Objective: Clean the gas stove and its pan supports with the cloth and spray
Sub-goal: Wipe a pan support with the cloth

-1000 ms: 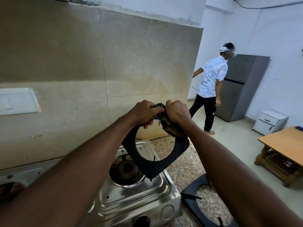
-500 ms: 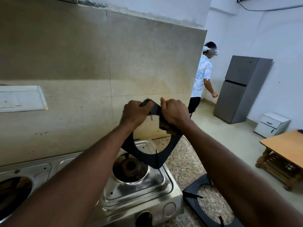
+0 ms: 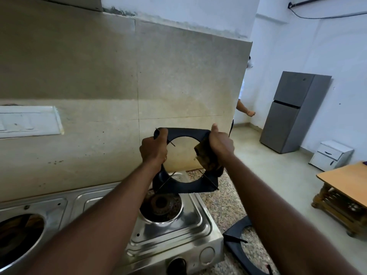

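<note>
Head view: a tiled wall [image 3: 89, 76] fills the left and centre, with a steel stove [image 3: 172, 233] at its foot on a speckled counter [image 3: 224, 203]. A grey fridge [image 3: 292, 112] and a wooden table [image 3: 341, 179] stand to the right. A black support [image 3: 188, 133] is held upright in the air above the bare right burner [image 3: 160, 205]. A second support [image 3: 234, 235] lies flat on the counter just beside the stove. The left hand [image 3: 154, 151] has its fingers wrapped round the held support's left side. The right hand [image 3: 221, 143], thumb up, clamps a brown cloth [image 3: 206, 157] against its right side.
</note>
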